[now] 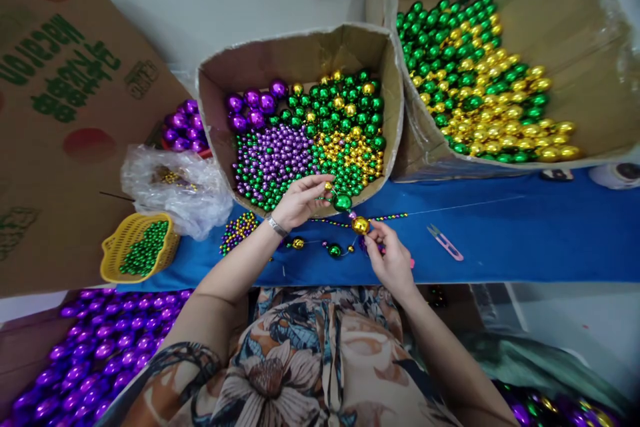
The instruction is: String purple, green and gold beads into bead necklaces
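My left hand is closed at the front rim of the middle cardboard box, its fingertips pinching a strand by a small gold bead. A large green bead hangs on this strand just right of those fingers. Farther along is a large gold bead, gripped at its edge by the thumb and fingers of my right hand. More of the strand, with a green bead and a gold bead, lies on the blue cloth. A purple bead is partly hidden behind my right hand.
The middle box holds purple, green and gold beads; a larger box stands right. Pink thread snips lie on the blue cloth. At left are a yellow basket of green beads and a plastic bag.
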Available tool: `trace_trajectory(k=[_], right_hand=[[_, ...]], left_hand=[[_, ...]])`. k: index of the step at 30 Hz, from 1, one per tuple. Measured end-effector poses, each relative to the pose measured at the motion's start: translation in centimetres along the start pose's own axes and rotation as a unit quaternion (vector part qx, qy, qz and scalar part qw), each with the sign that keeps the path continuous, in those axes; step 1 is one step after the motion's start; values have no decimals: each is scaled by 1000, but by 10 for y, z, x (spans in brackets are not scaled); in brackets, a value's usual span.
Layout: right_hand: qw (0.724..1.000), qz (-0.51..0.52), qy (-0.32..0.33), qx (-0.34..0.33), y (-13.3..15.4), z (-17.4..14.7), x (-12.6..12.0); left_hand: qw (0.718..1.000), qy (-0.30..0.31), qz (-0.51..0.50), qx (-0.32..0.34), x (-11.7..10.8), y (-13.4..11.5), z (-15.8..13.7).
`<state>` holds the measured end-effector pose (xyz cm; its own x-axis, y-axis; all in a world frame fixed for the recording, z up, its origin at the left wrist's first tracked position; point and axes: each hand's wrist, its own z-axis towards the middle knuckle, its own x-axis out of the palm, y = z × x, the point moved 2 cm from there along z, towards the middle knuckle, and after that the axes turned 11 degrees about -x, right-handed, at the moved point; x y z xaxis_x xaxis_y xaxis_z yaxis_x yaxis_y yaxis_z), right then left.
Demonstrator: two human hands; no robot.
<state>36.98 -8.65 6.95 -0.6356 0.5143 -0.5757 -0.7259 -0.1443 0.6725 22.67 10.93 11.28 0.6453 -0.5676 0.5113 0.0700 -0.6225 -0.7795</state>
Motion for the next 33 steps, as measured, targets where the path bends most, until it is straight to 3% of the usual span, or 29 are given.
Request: trace_trajectory(k=[7, 14, 19, 23, 29, 33], right_hand=[[1000, -6, 2, -14, 1, -1, -1], [998, -41, 13, -52, 3, -1, -5], [991, -96, 18, -96, 4, -6, -10], [985, -126, 17, -120, 5, -12, -11], [987, -127, 41, -88, 7, -18, -14], [992, -104, 43, -63, 9, -19, -16]], left_hand=[[999, 34, 1, -6, -3, 5, -3], [994, 23, 103, 15, -4, 0, -9], [958, -1, 281, 56, -6, -9, -13], [929, -15, 365, 63, -2, -15, -16], [907, -30, 416, 55, 2, -13, -16], [923, -20, 383, 31, 2, -6, -15]])
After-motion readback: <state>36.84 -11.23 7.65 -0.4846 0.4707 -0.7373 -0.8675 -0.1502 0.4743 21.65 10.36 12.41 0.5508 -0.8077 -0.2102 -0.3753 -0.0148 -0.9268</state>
